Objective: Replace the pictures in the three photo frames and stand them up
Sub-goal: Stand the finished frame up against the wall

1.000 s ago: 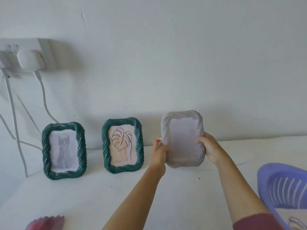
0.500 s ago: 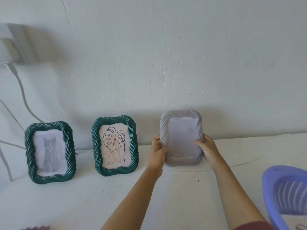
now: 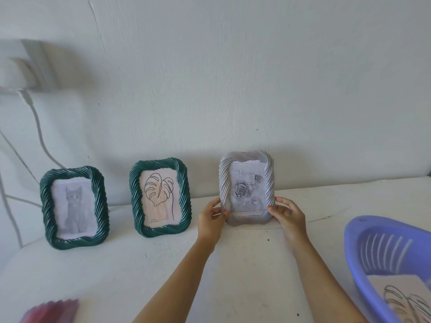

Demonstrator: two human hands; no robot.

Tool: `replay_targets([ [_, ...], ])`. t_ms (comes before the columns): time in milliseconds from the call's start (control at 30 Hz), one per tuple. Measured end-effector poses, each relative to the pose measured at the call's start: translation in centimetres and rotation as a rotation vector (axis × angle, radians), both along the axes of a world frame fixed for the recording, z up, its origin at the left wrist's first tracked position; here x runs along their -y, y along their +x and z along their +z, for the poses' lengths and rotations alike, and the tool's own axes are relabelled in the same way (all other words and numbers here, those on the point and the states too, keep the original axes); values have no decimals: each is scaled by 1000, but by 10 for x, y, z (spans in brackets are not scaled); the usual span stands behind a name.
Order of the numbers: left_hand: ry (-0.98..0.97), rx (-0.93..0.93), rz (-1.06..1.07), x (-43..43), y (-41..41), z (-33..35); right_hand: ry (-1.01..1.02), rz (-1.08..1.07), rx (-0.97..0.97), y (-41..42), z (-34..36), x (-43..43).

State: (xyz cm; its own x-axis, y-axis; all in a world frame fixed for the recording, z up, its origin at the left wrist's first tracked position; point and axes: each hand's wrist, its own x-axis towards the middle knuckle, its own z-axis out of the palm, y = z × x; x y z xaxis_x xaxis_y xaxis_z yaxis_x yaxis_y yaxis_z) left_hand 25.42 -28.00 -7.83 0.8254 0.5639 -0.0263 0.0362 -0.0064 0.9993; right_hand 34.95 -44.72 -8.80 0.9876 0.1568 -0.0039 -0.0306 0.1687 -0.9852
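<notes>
Three rope-edged photo frames stand in a row against the white wall. The left green frame (image 3: 74,207) shows a grey cat. A leaf line drawing fills the middle green frame (image 3: 161,198). The pale lilac frame (image 3: 246,187) on the right holds a grey rose picture and stands upright on the white table (image 3: 116,271). My left hand (image 3: 211,221) grips its lower left edge, and my right hand (image 3: 288,215) grips its lower right edge.
A lilac plastic basket (image 3: 356,241) at the right holds a loose leaf picture (image 3: 401,297). A wall socket (image 3: 25,66) with white cables (image 3: 37,127) is at the upper left. A reddish blurred object (image 3: 50,311) lies at the bottom left corner.
Both hands lowered the lilac frame from the air onto the table by the wall. The rose picture now shows clearly. My view swung a little to the right and back.
</notes>
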Motion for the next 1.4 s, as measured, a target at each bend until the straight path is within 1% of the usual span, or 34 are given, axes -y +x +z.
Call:
replay_targets([
  [200, 9, -16, 5, 0, -1, -1, 7, -1, 26, -4, 0, 3],
  [367, -27, -53, 43, -7, -5, -9, 17, -2, 34, -5, 0, 3],
  [500, -100, -29, 73, -10, -7, -8, 15, 0, 48, -5, 1, 2],
  [733, -145, -9, 138, -8, -17, -10, 9, 13, 46, -9, -1, 1],
  [967, -140, -2, 149, -5, -16, -9, 16, 2, 44, -5, -1, 2],
  [1133, -83, -29, 140, -5, -16, -10, 6, 9, 52, -5, 0, 2],
  [1300, 47, -55, 38, 1, -15, -9, 25, 10, 44, -6, 0, 2],
  [1400, 93, -58, 14, 3, -15, -8, 24, 14, 42, -6, 0, 3],
])
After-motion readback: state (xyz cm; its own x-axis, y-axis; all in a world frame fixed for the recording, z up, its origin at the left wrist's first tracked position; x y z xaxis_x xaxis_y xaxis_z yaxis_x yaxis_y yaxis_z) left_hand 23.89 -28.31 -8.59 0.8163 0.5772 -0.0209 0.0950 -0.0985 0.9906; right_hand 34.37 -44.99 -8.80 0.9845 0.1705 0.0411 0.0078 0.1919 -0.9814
